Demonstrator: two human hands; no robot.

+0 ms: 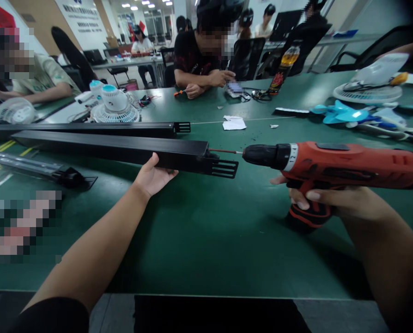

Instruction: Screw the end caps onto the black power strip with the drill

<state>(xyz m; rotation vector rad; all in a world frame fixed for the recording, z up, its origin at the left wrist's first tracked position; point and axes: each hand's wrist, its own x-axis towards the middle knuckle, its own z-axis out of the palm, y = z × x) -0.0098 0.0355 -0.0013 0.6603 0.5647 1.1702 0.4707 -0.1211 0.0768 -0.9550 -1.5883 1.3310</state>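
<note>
Head view: your left hand [155,179] clasps the black beam [130,147], seemingly to steady it against the drill [352,162] your right hand [354,202] grips, bit [224,151] between them.

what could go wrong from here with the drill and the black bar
The long bit might slip if the drill tips, since it is slender. The black bar could twist, as only the left grip holds it near that end. A sideways drift may scrape the slotted tab beside the bit.
</note>
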